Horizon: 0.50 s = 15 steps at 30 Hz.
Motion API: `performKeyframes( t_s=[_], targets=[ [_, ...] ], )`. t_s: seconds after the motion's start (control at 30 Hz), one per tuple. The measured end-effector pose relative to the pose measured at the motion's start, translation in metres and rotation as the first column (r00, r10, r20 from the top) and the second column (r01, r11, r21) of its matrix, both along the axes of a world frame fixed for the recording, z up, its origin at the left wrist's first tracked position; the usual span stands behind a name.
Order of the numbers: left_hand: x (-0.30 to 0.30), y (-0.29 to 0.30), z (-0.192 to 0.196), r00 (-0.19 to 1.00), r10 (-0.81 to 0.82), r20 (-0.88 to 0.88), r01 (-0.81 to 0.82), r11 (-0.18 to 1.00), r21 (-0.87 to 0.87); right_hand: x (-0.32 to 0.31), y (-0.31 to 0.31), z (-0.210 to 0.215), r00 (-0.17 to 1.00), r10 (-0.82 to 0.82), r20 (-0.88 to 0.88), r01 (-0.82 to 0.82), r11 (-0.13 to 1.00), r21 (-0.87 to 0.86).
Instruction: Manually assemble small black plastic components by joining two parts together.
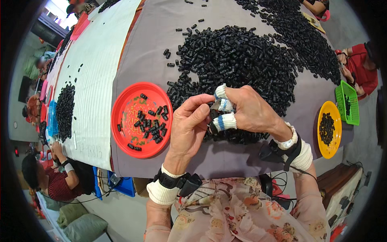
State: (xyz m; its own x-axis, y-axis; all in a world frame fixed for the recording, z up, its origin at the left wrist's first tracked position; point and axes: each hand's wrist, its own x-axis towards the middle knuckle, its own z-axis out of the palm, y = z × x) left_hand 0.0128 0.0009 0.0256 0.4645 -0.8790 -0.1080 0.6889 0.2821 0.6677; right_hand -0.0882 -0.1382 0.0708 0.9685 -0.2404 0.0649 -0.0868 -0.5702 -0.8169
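Observation:
Over the front edge of a large pile of small black cylindrical pieces [242, 60], my two hands meet. My left hand [187, 125] is closed, thumb and forefinger pinching a small black piece that the fingers mostly cover. My right hand [254, 109] comes in from the right with its fingers curled against the left fingertips. White and blue cloth finger covers [225, 122] wrap several of its fingers. A greyish sliver shows between them, too small to name. To the left of my left hand, a red round plate [121, 139] holds several of the black pieces.
A grey cloth [147, 48] covers the table; a white ribbed cloth [96, 80] lies left. At right are a yellow plate [322, 141] with small dark bits and a green basket [354, 107]. Co-workers sit left [60, 177] and right [365, 70]. Another black heap [306, 44] lies at far right.

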Motion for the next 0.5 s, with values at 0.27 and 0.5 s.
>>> performKeyframes(
  t_s=[0.27,0.5],
  targets=[
    [0.0006,-0.0061,0.0016,1.0,-0.007,0.02,0.007,1.0,0.01,0.0004,-0.0052,0.0006,0.999,0.026,-0.019,-0.026,1.0,-0.014],
    [-0.0018,-0.002,-0.0009,0.999,-0.01,0.04,0.009,1.0,0.021,-0.0019,-0.003,-0.0004,0.999,0.041,-0.018,-0.042,0.999,-0.021]
  ],
)
